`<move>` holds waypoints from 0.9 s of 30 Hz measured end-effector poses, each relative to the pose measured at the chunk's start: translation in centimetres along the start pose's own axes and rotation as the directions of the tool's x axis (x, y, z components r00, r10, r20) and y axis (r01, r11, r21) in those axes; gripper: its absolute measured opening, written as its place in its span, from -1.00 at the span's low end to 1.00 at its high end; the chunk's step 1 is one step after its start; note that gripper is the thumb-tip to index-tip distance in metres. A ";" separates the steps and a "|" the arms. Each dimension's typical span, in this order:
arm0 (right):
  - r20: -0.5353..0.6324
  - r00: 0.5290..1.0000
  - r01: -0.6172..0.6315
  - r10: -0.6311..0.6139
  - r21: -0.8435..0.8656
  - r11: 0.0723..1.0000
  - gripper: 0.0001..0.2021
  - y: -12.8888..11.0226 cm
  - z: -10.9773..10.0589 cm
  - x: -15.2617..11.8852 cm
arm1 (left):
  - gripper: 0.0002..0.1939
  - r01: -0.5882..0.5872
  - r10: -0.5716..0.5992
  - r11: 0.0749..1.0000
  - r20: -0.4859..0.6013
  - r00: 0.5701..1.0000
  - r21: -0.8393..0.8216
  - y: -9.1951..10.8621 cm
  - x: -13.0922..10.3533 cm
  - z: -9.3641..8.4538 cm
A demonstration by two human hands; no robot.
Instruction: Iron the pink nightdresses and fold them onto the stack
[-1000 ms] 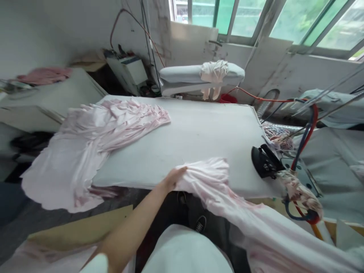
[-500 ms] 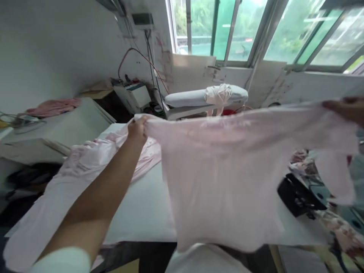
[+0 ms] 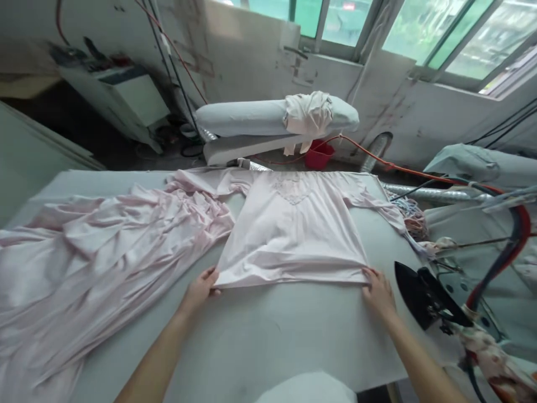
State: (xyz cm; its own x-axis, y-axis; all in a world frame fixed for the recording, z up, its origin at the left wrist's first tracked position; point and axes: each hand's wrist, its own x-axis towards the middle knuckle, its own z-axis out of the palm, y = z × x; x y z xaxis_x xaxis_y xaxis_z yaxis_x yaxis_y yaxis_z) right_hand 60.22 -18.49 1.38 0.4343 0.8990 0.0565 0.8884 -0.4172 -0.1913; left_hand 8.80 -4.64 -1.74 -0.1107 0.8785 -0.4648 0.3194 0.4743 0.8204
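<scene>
A pale pink long-sleeved top [image 3: 293,235] with a lace-like neckline lies spread on the white padded table [image 3: 272,336], its neck end at the far edge. Pinched in my left hand [image 3: 204,284] is the near left corner of its hem. My right hand [image 3: 378,290] grips the near right corner, so the hem runs taut between both hands. Soft folds cross the fabric just above the hem. To the left lies a heap of pale pink fabric [image 3: 138,235], touching the top's left sleeve. A black iron [image 3: 428,294] rests right of my right hand.
Behind the table stands a narrow padded pressing arm [image 3: 247,117] with bunched cloth [image 3: 310,112] on it. A red bucket [image 3: 319,155] sits on the floor. An orange hose [image 3: 377,159] and cables run to the right, near a covered board [image 3: 474,162].
The top was held up in the air by its shoulder or sleeve area; now it lies flat on the table. Both hands have moved down to its hem corners. The view has tilted downward.
</scene>
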 end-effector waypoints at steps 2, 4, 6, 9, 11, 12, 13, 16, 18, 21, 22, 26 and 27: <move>-0.018 0.999 -0.041 0.042 0.064 0.997 -0.47 1.2 -0.1 0.2 | -0.40 -0.011 0.014 0.999 0.046 0.999 -0.049 -1.3 -0.9 -1.0; -0.051 0.970 -0.220 0.236 0.214 0.952 -0.50 1.0 -0.1 1.2 | -0.38 -0.159 0.155 0.986 0.092 0.984 0.041 -1.4 -1.9 -1.2; -0.076 0.869 -0.432 0.489 0.365 0.824 -0.47 0.1 0.3 2.2 | -0.45 -0.290 0.274 0.922 0.095 0.957 0.257 -0.7 -2.7 -0.6; -0.084 0.760 -0.543 0.644 0.462 0.701 -0.41 -1.0 1.0 3.2 | -0.53 -0.242 0.296 0.804 -0.012 0.955 0.543 0.6 -2.8 0.8; -0.044 0.786 -0.520 0.617 0.493 0.697 -0.45 -1.2 0.8 3.8 | -0.53 -0.190 0.293 0.768 -0.071 0.953 0.612 1.2 -2.5 1.2; -0.024 0.797 -0.510 0.604 0.510 0.693 -0.47 -1.0 0.3 4.0 | -0.53 -0.183 0.294 0.767 -0.083 0.952 0.615 1.4 -2.4 1.1; -0.018 0.799 -0.497 0.601 0.543 0.677 -0.46 -0.7 -0.5 4.2 | -0.53 -0.177 0.289 0.779 -0.095 0.953 0.601 1.5 -2.4 0.7; 0.014 0.801 -0.397 0.598 0.761 0.514 -0.37 1.0 -3.8 4.3 | -0.50 -0.154 0.263 0.866 -0.171 0.949 0.476 1.8 -3.3 -1.3; 0.133 0.869 -0.316 0.477 0.891 0.327 -0.36 2.3 -6.1 3.5 | -0.45 -0.178 0.267 0.917 -0.216 0.939 0.356 2.0 -4.8 -2.8; 0.322 0.926 -0.359 0.198 0.913 0.192 -0.51 4.1 -8.8 1.8 | -0.42 -0.255 0.287 0.955 -0.267 0.920 0.151 2.4 -7.7 -4.5; 0.359 0.924 -0.380 0.134 0.905 0.190 -0.59 4.6 -9.4 1.2 | -0.43 -0.272 0.288 0.957 -0.287 0.914 0.096 2.5 -8.7 -4.8; 0.497 0.868 -0.484 0.012 0.838 0.251 -0.58 6.5 -10.5 -0.9 | -0.53 -0.244 0.265 0.964 -0.341 0.902 0.105 1.5 -12.9 -5.0; 0.544 0.839 -0.525 0.006 0.806 0.271 -0.56 7.0 -10.5 -1.6 | -0.55 -0.209 0.248 0.967 -0.349 0.904 0.146 0.7 -14.1 -4.9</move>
State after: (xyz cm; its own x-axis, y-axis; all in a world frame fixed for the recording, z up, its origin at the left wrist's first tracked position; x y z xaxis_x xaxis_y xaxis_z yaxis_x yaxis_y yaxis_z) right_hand 67.27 -24.21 10.26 0.2890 0.8240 -0.4874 -0.1067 -0.4782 -0.8717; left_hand 5.96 -16.36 7.04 -0.3490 0.9317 -0.1008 0.4694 0.2669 0.8417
